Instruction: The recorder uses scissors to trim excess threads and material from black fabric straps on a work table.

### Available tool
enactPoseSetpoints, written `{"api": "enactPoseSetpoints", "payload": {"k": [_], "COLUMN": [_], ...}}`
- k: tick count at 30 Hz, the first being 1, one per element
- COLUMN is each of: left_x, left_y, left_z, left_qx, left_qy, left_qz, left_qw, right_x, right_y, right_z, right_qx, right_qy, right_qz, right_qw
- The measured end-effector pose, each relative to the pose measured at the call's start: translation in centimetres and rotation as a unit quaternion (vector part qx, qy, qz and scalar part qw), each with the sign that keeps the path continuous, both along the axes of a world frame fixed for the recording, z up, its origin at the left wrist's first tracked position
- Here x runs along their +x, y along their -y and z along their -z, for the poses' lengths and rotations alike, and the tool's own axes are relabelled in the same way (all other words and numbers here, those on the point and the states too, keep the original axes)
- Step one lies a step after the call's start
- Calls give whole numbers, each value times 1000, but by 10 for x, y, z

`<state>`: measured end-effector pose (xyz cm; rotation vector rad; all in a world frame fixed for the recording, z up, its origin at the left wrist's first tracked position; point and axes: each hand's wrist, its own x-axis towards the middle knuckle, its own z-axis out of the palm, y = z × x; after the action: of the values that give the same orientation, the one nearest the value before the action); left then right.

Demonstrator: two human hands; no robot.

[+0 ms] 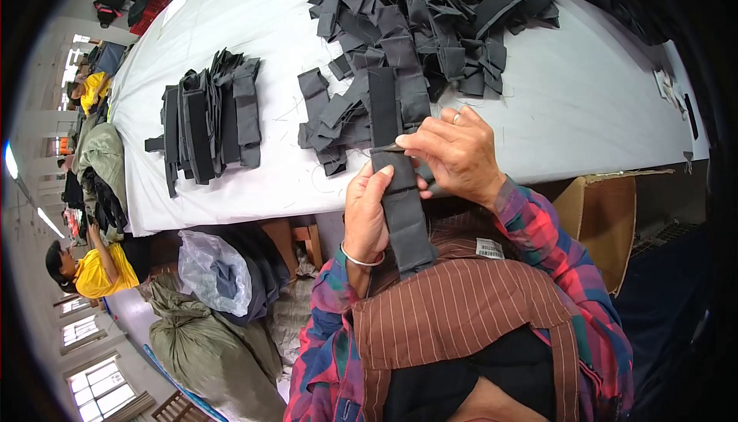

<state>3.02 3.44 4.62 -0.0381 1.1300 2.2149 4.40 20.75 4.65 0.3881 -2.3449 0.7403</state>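
1. Apron, brown with thin pale stripes, is nearest, worn over a plaid shirt; both sleeves reach forward.
2. Dark grey strip is in both hands at the table's near edge. Lower end hangs down in front of the apron, creases running across it.
3. Left hand: closed on the strip, thumb flat on top, fingers mostly hidden behind. No gap visible between thumb and cloth.
4. Right hand: thumb and forefinger pinched tight on the strip's edge, at a fold just above the left thumb.
5. Black band runs up from that fold over loose pieces – can't tell if it's the same piece.
6. Cardboard box: right side, below table level, top open.
7. Clear plastic bag to the left, below the table, cloth inside. Olive sack near it, gathered at the neck.
8. White table: neat stack of similar strips on the left, packed side by side; messy heap farther back – stray threads around it.
9. Far left: co-worker in a yellow shirt, bright window beyond.
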Motion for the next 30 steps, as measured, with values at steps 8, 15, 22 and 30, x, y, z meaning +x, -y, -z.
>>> {"api": "enactPoseSetpoints", "payload": {"k": [8,15,22,30], "left_x": [-8,-14,-15,-18], "left_y": [5,12,11,12], "left_z": [4,6,-2,7], "left_qx": [-29,59,-33,-32], "left_qy": [21,-8,-45,30], "left_qz": [-64,7,-17,-109], "left_qw": [997,998,998,993], "right_x": [14,-9,-20,29], "right_y": [14,6,13,11], "right_z": [7,8,11,9], "right_qx": [-89,-285,-293,-115], "right_qy": [71,189,179,138], "right_qz": [-67,-63,-27,-51], "right_qw": [991,938,939,982]}}
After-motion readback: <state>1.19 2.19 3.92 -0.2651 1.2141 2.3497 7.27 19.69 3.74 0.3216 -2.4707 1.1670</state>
